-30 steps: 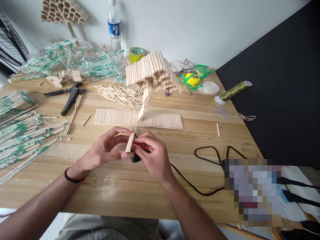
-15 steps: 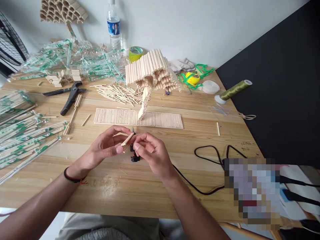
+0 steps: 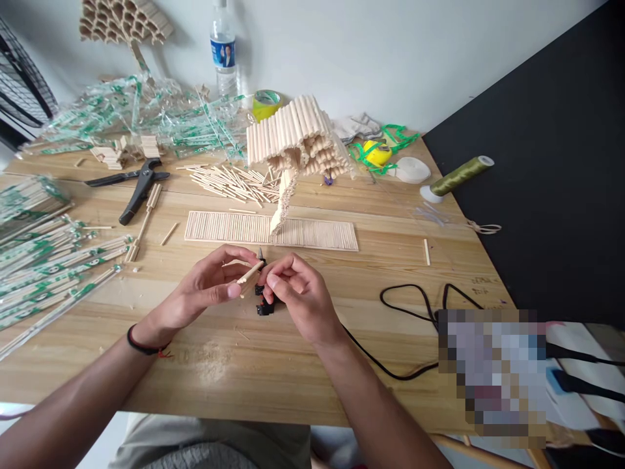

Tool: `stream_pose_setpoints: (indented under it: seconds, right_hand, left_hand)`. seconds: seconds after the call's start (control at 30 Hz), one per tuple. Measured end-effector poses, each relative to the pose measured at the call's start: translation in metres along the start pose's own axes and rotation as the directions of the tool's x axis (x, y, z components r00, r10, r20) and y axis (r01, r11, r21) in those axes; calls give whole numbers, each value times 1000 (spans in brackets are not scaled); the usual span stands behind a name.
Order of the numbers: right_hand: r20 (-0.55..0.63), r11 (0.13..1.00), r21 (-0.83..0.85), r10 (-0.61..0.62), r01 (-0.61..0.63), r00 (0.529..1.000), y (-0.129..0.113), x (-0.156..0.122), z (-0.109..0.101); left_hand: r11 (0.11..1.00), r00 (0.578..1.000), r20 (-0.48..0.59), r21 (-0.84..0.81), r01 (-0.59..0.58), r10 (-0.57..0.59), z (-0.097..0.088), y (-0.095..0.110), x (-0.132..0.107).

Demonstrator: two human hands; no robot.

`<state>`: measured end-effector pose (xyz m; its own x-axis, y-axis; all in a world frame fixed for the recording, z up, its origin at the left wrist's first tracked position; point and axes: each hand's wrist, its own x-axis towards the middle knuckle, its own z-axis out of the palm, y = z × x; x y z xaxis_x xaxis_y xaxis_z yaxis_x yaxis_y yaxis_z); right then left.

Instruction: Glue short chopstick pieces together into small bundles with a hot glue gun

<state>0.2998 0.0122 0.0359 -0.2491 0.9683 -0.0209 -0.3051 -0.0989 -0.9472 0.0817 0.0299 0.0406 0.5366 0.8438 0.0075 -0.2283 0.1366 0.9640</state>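
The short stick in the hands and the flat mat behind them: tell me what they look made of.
Stick: pale bare wood or bamboo, matte, unpainted, pinched by left hand and right hand. Mat: many thin sticks of the same pale material, side by side, ribbed surface.

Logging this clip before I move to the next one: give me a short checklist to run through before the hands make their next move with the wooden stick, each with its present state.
1. Wooden stick held by both hands: ok, left hand and right hand pinch it above the table.
2. Grip secure: cannot tell, the fingertips cover the contact.
3. Black tool under the hands, tip clear of skin: cannot tell, mostly hidden.
4. Black cord clear of the wrists: ok, it trails off to the right.
5. Flat stick mat unobstructed: ok, behind the hands.
6. Pliers out of the way: ok, far left.
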Motion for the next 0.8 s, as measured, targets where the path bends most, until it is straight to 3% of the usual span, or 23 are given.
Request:
stream_pose_setpoints:
  seconds: [0.17, 0.33, 0.47, 0.8]
  right_hand:
    - [-34, 999, 34, -19, 20, 999, 0, -1, -1]
    - [32, 994, 108, -15, 11, 999, -1, -2, -1]
    - [60, 996, 89, -12, 6, 998, -1, -2, -1]
    - [2, 994, -3, -109, 109, 994, -7, -3, 2]
  left_hand:
    - [1000, 1000, -7, 5, -25, 25, 1, 1, 2]
    - [999, 999, -16, -38, -35, 35, 1, -2, 1]
    - [999, 1000, 2, -54, -6, 6, 0, -3, 1]
    - [999, 998, -52, -28, -42, 41, 1, 3, 3]
